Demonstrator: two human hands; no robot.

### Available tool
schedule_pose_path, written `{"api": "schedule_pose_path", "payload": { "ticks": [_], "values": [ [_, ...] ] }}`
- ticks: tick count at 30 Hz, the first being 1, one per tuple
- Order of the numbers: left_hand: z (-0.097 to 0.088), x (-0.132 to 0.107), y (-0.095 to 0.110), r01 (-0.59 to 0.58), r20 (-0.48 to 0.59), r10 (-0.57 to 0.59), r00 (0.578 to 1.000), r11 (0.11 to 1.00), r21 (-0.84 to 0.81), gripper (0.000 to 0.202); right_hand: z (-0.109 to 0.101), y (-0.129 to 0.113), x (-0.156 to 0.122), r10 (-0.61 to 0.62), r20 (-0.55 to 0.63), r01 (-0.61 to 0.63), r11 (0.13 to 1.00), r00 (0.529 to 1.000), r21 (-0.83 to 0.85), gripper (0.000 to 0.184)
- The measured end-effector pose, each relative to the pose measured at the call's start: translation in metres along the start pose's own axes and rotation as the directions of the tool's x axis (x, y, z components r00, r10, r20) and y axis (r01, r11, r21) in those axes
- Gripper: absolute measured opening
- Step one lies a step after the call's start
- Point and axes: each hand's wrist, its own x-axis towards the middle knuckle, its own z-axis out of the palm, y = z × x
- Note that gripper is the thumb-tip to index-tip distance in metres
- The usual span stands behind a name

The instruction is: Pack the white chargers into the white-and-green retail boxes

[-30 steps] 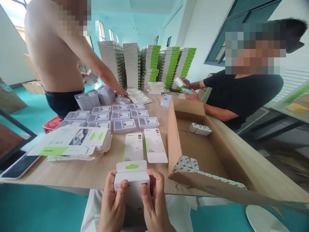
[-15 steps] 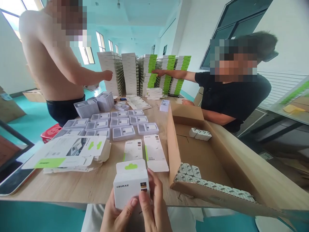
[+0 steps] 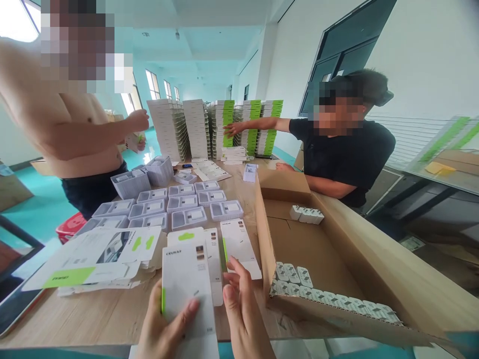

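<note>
A white CEUKAZ packaging box (image 3: pixel 187 284) with a green hang-tab cutout is tilted up close to me. My left hand (image 3: pixel 159 321) grips it, thumb across the front and fingers behind the left side. Just right of the box, my right hand (image 3: pixel 245 309) is open, with its fingers apart and nothing held. Beyond the hands lie two more white boxes, one (image 3: pixel 216 269) partly hidden behind the held box and another (image 3: pixel 239 244) flat on the table. Flat unfolded cartons (image 3: pixel 93 254) are piled to the left.
White plastic trays (image 3: pixel 189 217) with small inserts stand in rows on the table. A cardboard carton (image 3: pixel 307 249) at right holds several white chargers (image 3: pixel 292 274). Tall stacks of boxes (image 3: pixel 228 124) rise at the back. One person stands left; another reaches from the right (image 3: pixel 262 124).
The box has turned from its end toward me to its long front face. My right hand has let go of it and moved to the right.
</note>
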Motion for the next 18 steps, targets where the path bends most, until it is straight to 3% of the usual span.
{"api": "schedule_pose_path", "payload": {
  "ticks": [3,6,13,18],
  "values": [
    [0.006,0.036,0.027,-0.032,0.012,0.031,0.999,0.998,0.048,0.092,0.008,0.030,0.005,-0.185,-0.102,0.156,0.958,0.977,-0.239,0.050],
    [0.018,0.061,0.028,-0.037,0.093,0.031,0.995,0.997,0.065,0.082,0.016,0.055,0.020,-0.288,-0.120,0.218,0.888,0.950,-0.404,0.060],
    [0.025,0.066,0.006,0.040,0.038,-0.040,0.998,0.999,0.019,0.066,0.034,0.069,0.064,-0.126,-0.201,0.015,0.879,0.971,-0.477,0.078],
    [0.027,0.076,0.011,0.230,0.209,-0.210,0.955,0.970,-0.078,0.051,0.033,0.082,0.081,-0.122,-0.225,0.007,0.891,0.967,-0.453,0.071]
  ]
}}
